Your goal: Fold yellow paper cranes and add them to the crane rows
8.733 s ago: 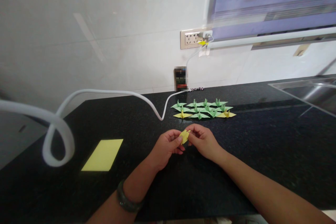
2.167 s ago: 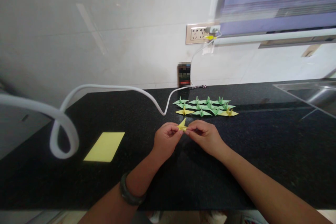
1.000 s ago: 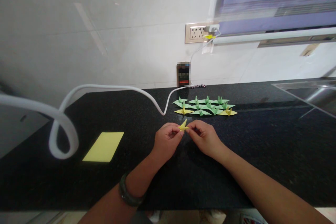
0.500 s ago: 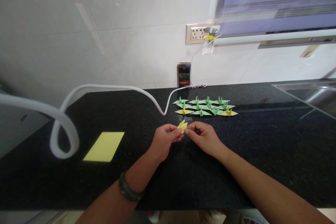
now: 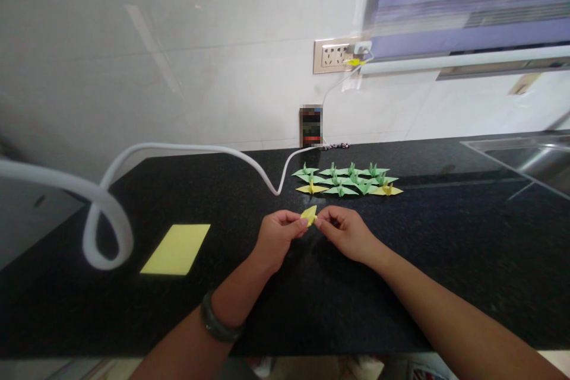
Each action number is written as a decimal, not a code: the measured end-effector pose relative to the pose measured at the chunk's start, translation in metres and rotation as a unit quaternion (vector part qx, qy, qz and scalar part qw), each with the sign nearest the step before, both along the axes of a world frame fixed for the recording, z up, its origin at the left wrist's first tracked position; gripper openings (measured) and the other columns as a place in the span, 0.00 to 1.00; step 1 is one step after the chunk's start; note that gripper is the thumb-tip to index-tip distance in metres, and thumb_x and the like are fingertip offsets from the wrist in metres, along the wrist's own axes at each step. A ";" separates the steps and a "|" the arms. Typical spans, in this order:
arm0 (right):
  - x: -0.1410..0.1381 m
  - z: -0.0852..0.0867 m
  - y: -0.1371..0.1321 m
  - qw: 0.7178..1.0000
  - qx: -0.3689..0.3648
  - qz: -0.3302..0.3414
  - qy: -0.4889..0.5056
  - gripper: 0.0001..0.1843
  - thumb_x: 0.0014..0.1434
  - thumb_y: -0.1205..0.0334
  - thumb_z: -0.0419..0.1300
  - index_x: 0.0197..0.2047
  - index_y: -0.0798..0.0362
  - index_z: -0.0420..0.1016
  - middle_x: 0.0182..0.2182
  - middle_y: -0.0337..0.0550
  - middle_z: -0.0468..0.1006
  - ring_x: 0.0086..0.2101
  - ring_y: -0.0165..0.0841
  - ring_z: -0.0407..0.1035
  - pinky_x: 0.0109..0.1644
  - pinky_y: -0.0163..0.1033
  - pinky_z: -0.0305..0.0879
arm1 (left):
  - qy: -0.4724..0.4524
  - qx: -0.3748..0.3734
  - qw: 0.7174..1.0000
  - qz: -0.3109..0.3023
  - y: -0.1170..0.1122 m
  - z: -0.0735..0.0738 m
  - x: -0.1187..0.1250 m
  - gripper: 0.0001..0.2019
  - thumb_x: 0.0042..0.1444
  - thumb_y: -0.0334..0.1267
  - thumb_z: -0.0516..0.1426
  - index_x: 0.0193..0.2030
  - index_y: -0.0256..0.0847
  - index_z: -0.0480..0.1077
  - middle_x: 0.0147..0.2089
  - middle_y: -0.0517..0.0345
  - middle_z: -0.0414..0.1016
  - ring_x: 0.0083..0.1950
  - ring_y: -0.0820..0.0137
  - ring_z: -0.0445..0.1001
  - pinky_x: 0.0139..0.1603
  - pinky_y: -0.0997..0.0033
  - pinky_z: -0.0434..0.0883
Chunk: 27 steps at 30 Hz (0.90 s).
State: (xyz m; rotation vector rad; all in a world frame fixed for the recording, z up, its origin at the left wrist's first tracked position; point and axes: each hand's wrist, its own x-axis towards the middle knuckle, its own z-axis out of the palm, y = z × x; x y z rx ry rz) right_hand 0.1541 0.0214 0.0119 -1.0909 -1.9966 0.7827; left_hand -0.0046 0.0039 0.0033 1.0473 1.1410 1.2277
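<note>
A small folded piece of yellow origami paper (image 5: 309, 214) is held just above the dark counter between both hands. My left hand (image 5: 281, 234) pinches its left side between thumb and fingers. On its right edge, the thumb and forefinger of my right hand (image 5: 347, 231) are closed, with the other fingers curled in. Just beyond the hands stand rows of folded paper cranes, mostly green cranes (image 5: 342, 190), with a yellow crane (image 5: 312, 187) at the front left and another yellow crane (image 5: 386, 189) at the front right.
Flat yellow paper (image 5: 177, 249) lies on the black counter (image 5: 347, 314) to the left. A thick white cable (image 5: 214, 149) loops across the left side. Against the wall leans a blurred dark device (image 5: 310, 126), below a socket (image 5: 333, 56). A metal sink (image 5: 538, 160) is at right.
The yellow folded paper has turned slightly in my fingers, and its upper points now look like a single flap. Both hands stay nearly in place.
</note>
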 end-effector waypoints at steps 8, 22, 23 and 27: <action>0.001 0.001 -0.001 1.000 -0.016 0.018 0.001 0.08 0.53 0.65 0.50 0.24 0.56 0.64 0.18 0.35 0.63 0.21 0.25 0.57 0.23 0.29 0.52 | 0.058 0.037 0.998 0.012 -0.001 0.002 0.002 0.11 0.39 0.39 0.60 0.27 0.33 0.70 0.25 0.57 0.72 0.25 0.75 0.67 0.26 0.76 0.64; 0.001 0.007 -0.004 0.998 0.052 0.025 -0.034 0.06 0.52 0.68 0.50 0.25 0.55 0.63 0.21 0.36 0.64 0.23 0.26 0.58 0.26 0.31 0.52 | 0.124 0.089 0.987 -0.040 -0.009 0.009 0.008 0.11 0.47 0.41 0.54 0.36 0.42 0.59 0.31 0.63 0.67 0.24 0.78 0.70 0.26 0.79 0.66; 0.001 0.008 -0.004 0.997 0.053 0.032 -0.036 0.06 0.53 0.68 0.50 0.26 0.55 0.64 0.21 0.36 0.64 0.23 0.26 0.58 0.26 0.31 0.52 | 0.126 0.086 0.987 -0.053 -0.010 0.011 0.008 0.11 0.47 0.41 0.53 0.37 0.42 0.60 0.32 0.63 0.67 0.24 0.78 0.70 0.25 0.79 0.67; 0.003 0.010 -0.004 0.996 0.056 0.053 -0.050 0.06 0.53 0.67 0.49 0.26 0.55 0.64 0.22 0.36 0.64 0.24 0.26 0.58 0.26 0.31 0.52 | 0.136 0.078 0.982 -0.104 -0.011 0.014 0.007 0.11 0.49 0.42 0.52 0.38 0.41 0.63 0.34 0.60 0.67 0.24 0.78 0.69 0.23 0.79 0.67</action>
